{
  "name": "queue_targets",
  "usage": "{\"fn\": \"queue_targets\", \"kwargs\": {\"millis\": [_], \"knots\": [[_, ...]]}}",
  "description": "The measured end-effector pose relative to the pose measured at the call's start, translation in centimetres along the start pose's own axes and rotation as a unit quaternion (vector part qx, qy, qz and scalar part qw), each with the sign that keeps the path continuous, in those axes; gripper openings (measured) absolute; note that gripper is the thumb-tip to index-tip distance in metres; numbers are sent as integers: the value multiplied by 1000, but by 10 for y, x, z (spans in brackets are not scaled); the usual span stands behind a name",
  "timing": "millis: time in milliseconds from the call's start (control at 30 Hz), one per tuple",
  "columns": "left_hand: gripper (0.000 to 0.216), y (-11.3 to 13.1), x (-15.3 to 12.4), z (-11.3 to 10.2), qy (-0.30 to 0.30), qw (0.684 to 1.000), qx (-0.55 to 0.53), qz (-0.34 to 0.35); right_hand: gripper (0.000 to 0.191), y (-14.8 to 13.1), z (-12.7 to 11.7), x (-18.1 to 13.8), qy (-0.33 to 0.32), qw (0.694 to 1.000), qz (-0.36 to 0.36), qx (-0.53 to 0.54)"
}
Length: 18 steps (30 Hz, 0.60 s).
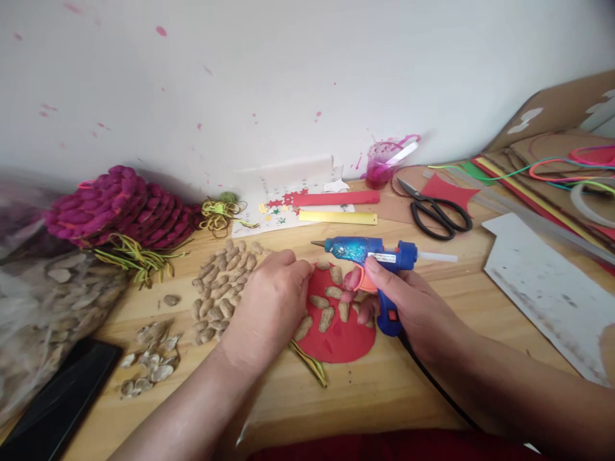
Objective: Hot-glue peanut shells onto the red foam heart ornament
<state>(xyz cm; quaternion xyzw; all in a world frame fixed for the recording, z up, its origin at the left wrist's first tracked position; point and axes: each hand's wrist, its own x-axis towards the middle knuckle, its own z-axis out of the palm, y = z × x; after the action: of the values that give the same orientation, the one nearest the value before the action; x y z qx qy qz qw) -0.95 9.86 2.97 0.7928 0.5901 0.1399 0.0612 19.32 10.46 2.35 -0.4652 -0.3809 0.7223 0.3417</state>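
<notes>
My right hand (408,301) is wrapped round a blue hot glue gun (355,248), fingers at its orange trigger, nozzle pointing left and a white glue stick out the back. Below the gun lies a red disc (331,346) with several peanuts (326,319) spread on it. My left hand (278,301) is closed at the disc's left edge, its fingertips mostly hidden, so what they grip cannot be made out. Green-and-yellow strings (312,365) stick out from under the disc's lower left. Loose peanuts (221,282) lie beside my left hand.
At left are a bag of peanuts (62,301), a black phone (62,397), empty shells (154,365) and stacked magenta peanut discs (120,205). Behind lie star cutouts, red (336,198) and yellow strips (336,218), and a stained cup (379,165). Scissors (432,214) and cardboard (552,288) lie right.
</notes>
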Motion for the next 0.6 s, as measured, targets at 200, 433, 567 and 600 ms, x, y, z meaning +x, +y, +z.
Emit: {"fn": "queue_targets", "kwargs": {"millis": [200, 433, 567, 600], "knots": [[27, 0, -2, 4, 16, 1000, 4, 17, 45, 1, 1, -1, 34, 999, 15, -10], [29, -2, 0, 5, 19, 999, 16, 26, 45, -1, 1, 0, 60, 997, 8, -40], [28, -1, 0, 5, 16, 999, 28, 35, 46, -2, 2, 2, 69, 997, 5, -42], [29, 0, 0, 5, 14, 999, 30, 35, 45, -2, 1, 2, 68, 997, 6, -41]]}}
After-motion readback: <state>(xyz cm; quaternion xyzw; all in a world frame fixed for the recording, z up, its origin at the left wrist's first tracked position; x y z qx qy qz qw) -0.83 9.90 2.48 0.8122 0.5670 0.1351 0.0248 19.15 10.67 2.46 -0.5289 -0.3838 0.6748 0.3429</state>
